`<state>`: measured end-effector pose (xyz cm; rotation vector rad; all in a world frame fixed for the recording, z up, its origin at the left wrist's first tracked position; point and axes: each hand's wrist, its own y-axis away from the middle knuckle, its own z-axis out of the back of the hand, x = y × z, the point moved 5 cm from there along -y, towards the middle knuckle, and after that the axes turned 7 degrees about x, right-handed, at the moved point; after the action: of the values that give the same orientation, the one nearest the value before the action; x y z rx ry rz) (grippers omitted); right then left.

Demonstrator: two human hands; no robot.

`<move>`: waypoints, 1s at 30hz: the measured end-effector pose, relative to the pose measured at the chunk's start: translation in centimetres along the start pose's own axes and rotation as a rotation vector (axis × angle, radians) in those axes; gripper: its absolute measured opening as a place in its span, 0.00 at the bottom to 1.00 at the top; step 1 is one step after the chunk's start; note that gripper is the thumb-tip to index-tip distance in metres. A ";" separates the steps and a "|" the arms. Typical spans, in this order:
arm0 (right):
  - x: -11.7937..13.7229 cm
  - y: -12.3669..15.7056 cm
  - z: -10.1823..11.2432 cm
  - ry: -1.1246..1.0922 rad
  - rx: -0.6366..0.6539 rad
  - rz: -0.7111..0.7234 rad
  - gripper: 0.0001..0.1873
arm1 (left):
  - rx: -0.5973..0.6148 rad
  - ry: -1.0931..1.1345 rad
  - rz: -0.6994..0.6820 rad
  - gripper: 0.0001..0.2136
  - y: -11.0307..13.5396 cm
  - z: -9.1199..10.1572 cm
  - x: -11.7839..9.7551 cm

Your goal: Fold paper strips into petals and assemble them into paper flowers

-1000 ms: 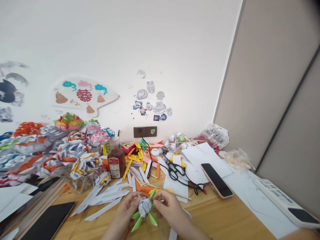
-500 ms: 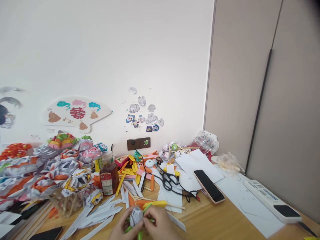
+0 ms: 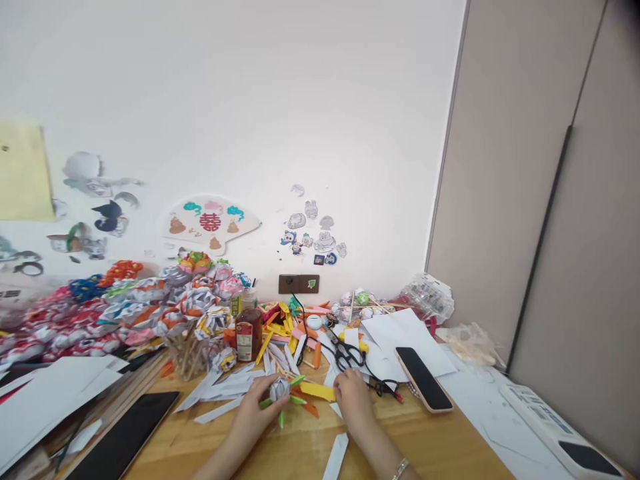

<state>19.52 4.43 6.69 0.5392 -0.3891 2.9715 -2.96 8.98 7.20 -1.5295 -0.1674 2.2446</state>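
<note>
A small paper flower [image 3: 280,389], white in the middle with green folded leaves around it, rests low over the wooden desk [image 3: 440,447]. My left hand [image 3: 255,413] is closed on it from the near side. My right hand [image 3: 351,395] has come off it and lies further right, fingers curled over white paper strips beside a yellow strip [image 3: 316,390]. Black scissors [image 3: 347,352] lie just beyond that hand.
A heap of finished paper flowers [image 3: 150,307] fills the back left. A sauce bottle [image 3: 246,333], coloured folded strips [image 3: 280,320], white sheets [image 3: 405,330], a phone [image 3: 424,379], a dark tablet [image 3: 125,433] and a white remote [image 3: 560,430] lie around.
My right hand has let go of the flower and moved right toward the paper strips. My left hand keeps the flower. The camera has swung back and to the left.
</note>
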 end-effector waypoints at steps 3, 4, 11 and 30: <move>-0.1 0.0 -0.4 0.001 0.026 -0.014 0.09 | 0.012 -0.015 -0.029 0.21 0.2 -0.1 -0.2; -0.1 0.1 -0.4 0.001 0.034 -0.014 0.09 | 0.017 -0.018 -0.038 0.20 0.2 -0.2 -0.2; -0.1 -0.1 -0.5 0.045 0.107 -0.042 0.06 | 0.055 -0.043 -0.099 0.18 0.4 -0.4 -0.6; 0.4 0.5 1.9 0.042 0.038 -0.105 0.13 | 0.107 -0.199 -0.157 0.27 2.0 -1.4 -1.2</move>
<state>19.65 3.43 8.40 0.4846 -0.2914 2.8893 -1.89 6.47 7.07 -1.1949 -0.2140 2.2384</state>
